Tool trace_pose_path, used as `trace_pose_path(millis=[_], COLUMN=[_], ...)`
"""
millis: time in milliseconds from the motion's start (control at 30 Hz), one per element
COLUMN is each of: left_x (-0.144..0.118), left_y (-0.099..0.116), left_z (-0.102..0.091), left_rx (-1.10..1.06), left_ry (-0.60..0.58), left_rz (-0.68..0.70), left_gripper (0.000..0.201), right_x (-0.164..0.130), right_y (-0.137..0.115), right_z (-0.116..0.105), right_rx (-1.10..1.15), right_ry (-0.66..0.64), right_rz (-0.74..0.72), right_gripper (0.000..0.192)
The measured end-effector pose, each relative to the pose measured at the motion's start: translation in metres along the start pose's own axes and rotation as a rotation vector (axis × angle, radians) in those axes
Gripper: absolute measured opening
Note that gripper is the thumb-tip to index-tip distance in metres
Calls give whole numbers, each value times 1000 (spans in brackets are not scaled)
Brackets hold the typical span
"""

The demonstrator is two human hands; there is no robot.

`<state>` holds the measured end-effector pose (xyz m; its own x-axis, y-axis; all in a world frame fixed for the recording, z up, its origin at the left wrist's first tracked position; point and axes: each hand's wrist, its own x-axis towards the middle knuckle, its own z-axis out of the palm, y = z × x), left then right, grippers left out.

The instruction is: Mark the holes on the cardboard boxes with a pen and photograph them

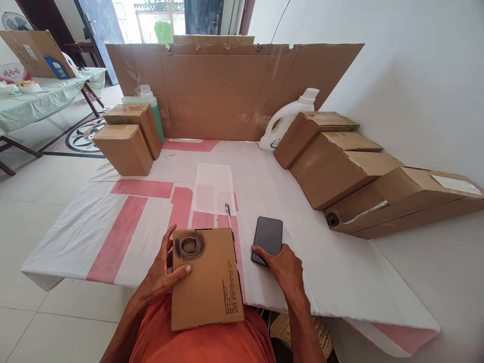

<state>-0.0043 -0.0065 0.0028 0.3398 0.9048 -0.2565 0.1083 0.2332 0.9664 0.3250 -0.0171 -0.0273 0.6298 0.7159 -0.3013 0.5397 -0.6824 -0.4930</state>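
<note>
A flat cardboard box (207, 282) with a black scribbled circle near its top left corner rests against my lap and the table's front edge. My left hand (163, 272) grips its left side, thumb on the top face. My right hand (284, 266) lies on the table with its fingers touching the near end of a black phone (267, 237), which lies face up with a dark screen. A pen (228, 210) lies just beyond the box, next to a clear plastic bag (214, 187).
The table (113, 237) wears a white and pink cloth. Two cardboard boxes (128, 138) and a green bottle (149, 98) stand back left. A white jug (285, 123) and several boxes (340, 169) line the right. A cardboard sheet (230, 85) stands behind.
</note>
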Motion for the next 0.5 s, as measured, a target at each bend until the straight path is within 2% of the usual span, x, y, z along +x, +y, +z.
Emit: trace_pose_path(millis=[67, 133, 200, 333, 400, 500], left_x=[-1, -1, 0, 3, 4, 4], left_y=[0, 1, 2, 7, 9, 11], left_z=[1, 1, 1, 3, 5, 9], left_rx=[-13, -27, -28, -28, -21, -44], left_ry=[4, -3, -12, -18, -14, -32], left_rz=[6, 7, 5, 1, 13, 35], left_gripper=[111, 110, 108, 109, 110, 111], right_x=[0, -5, -16, -49, -67, -95], right_y=[6, 12, 14, 1, -11, -30], right_z=[-1, -2, -8, -30, -42, -47], right_rx=[111, 218, 448, 1065, 1175, 1207], right_ry=[-55, -91, -157, -383, -470, -652], right_rz=[-34, -69, -69, 70, 95, 31], right_gripper=[51, 46, 49, 65, 62, 52])
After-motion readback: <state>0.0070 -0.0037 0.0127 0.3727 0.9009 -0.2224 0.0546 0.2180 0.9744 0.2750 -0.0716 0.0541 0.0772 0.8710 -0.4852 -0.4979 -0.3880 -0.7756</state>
